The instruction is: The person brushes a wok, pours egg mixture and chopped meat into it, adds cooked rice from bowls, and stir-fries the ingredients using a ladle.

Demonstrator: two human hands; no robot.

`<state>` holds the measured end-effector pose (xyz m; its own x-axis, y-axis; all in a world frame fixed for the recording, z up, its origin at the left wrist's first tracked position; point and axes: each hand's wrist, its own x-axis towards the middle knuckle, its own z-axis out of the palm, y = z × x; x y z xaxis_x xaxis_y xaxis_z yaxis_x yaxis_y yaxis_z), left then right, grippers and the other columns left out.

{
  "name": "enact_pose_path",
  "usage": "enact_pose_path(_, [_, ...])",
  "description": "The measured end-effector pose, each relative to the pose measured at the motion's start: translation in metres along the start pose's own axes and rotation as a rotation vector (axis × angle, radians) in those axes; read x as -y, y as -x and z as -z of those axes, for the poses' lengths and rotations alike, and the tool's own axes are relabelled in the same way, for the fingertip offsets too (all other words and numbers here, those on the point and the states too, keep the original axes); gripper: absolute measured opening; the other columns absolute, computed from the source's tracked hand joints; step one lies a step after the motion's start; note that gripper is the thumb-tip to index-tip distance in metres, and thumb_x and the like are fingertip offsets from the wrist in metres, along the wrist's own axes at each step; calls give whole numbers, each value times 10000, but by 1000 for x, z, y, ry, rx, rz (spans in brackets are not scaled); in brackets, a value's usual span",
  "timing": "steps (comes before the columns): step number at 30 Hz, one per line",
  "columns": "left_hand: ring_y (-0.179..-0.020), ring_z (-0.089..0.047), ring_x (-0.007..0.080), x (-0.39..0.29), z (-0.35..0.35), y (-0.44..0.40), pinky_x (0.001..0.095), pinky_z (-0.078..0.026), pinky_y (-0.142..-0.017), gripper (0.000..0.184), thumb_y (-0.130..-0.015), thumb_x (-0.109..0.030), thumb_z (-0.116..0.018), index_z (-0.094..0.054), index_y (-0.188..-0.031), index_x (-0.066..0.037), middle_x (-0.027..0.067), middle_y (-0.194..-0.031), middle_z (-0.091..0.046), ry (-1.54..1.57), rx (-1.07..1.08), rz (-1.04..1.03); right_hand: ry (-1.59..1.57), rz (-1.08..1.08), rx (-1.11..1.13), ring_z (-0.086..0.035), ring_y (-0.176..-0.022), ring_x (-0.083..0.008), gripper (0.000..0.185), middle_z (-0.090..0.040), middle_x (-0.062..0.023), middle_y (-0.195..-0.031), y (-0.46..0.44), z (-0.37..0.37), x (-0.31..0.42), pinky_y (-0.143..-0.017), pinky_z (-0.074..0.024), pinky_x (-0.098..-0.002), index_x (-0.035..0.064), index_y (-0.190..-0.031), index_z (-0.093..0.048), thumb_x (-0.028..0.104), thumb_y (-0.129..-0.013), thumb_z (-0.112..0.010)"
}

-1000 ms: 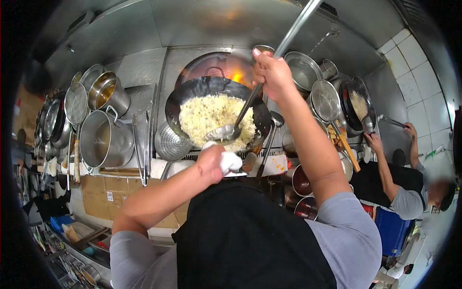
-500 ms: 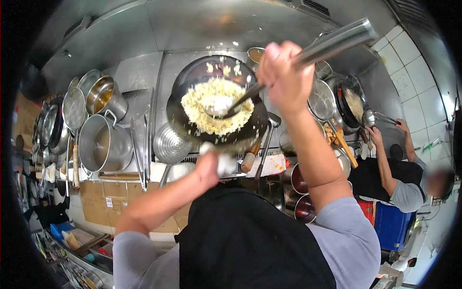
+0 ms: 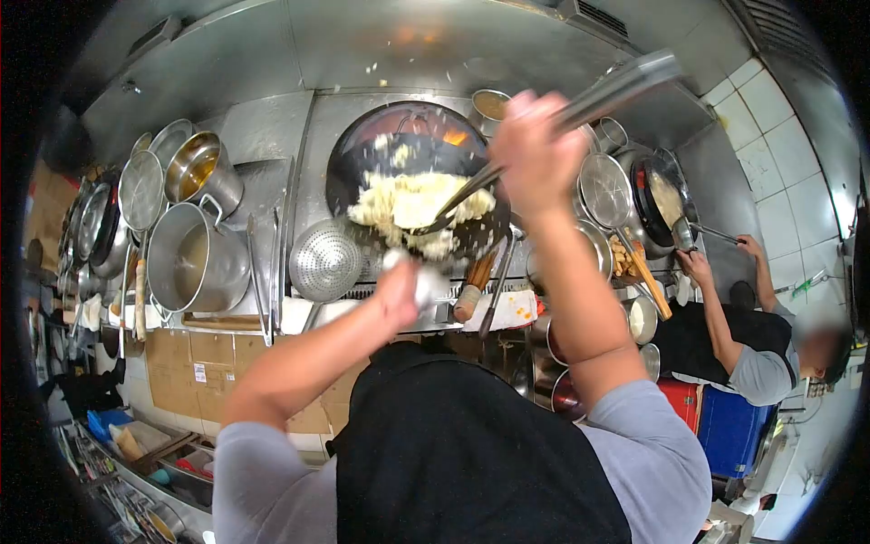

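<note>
My left hand (image 3: 397, 292) is closed around a bunched white cloth (image 3: 430, 286) at the near edge of the black wok (image 3: 476, 238); the part of the wok under the cloth is hidden. Fried rice (image 3: 412, 201) fills the wok's middle, and loose grains are in the air above it. My right hand (image 3: 539, 154), blurred by motion, is closed around the long metal handle of a ladle (image 3: 625, 89). The ladle's head is down in the rice, mostly covered. Behind the tilted wok, orange flame (image 3: 455, 136) shows in the burner.
A perforated skimmer (image 3: 326, 260) and a big steel pot (image 3: 188, 258) stand to the left, near a pot of yellow liquid (image 3: 194, 172). A bamboo brush (image 3: 469, 299) lies close by my left hand. On the right, a co-worker (image 3: 752, 340) works over another wok (image 3: 664, 195).
The wok has tilted and shifted slightly towards me, showing flame behind it. The rice has gathered into a heap. My right hand and the ladle have moved slightly down.
</note>
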<state>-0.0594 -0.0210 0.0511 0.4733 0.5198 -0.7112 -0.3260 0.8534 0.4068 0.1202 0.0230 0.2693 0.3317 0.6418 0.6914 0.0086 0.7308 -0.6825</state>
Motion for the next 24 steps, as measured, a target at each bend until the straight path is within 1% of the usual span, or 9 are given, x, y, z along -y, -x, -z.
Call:
enact_pose_path(1, [-845,-723,357,-12,-8,-25,515,-635,-721,208,-989,-147,-486,-528,-1099,25,201,-964,-662,-9,-47,0,467,92,-45,-468,-466,-87,332,-471,-5,-555,38,12,-61,-403,-355,-278,115,-746,-434,134,-1032,-602])
enact_pose_path(2, [-851,-733,355,3,5,-55,533,-629,-701,252,-995,-174,-498,-531,-1127,38,188,-985,-675,-3,-97,-86,134,-125,-26,-447,-456,-99,350,-500,-28,-567,60,15,-81,-418,-378,-283,108,-732,-413,112,-1025,-605])
enact_pose_path(4, [-886,-746,339,29,26,-54,493,-627,-620,318,-1000,-181,-504,-552,-1205,57,183,-1037,-698,-315,-107,-117,117,-40,-47,-439,-466,-114,370,-467,-20,-562,38,36,-105,-452,-391,-298,105,-717,-417,155,-1026,-615])
enact_pose_path(7, [-913,-750,335,71,82,-59,455,-632,-602,337,-1006,-123,-473,-586,-1254,74,200,-1075,-718,-212,-46,20,-46,-90,-185,-400,-467,-120,360,-401,5,-559,-34,32,-39,-468,-365,-309,119,-719,-437,175,-1024,-619])
enact_pose_path(9, [-854,-740,330,74,92,-21,472,-628,-671,221,-924,0,-557,-630,-1124,61,182,-1030,-710,-129,-75,176,-124,-152,-232,-366,-459,-114,353,-388,12,-557,-65,18,18,-457,-343,-312,133,-716,-440,153,-1017,-624])
enact_pose_path(12, [-798,-722,331,44,32,29,503,-622,-687,182,-956,-38,-551,-595,-1129,-1,172,-953,-688,-22,-28,26,-52,-147,-191,-383,-448,-99,357,-409,19,-560,-46,9,57,-424,-333,-305,135,-710,-435,146,-1019,-614])
enact_pose_path(15, [-835,-728,350,-6,-10,-8,500,-625,-671,154,-1012,-119,-441,-522,-1097,-18,188,-964,-689,-101,-126,-4,131,-148,-184,-487,-496,-60,310,-533,26,-601,29,10,-38,-447,-373,-261,87,-725,-492,89,-963,-691])
enact_pose_path(19, [-837,-748,330,60,56,-76,472,-653,-684,227,-1009,-133,-506,-560,-1167,21,187,-1011,-701,-377,-255,-186,13,-71,-122,-470,-485,-66,349,-507,14,-575,19,37,-92,-453,-376,-267,105,-716,-453,134,-987,-671])
enact_pose_path(24, [-888,-740,353,66,57,16,497,-649,-730,246,-971,-6,-464,-523,-1210,2,188,-1047,-688,-108,-44,72,-144,-167,-230,-418,-436,-114,344,-446,-14,-568,-79,7,31,-418,-348,-303,110,-707,-452,121,-964,-680])
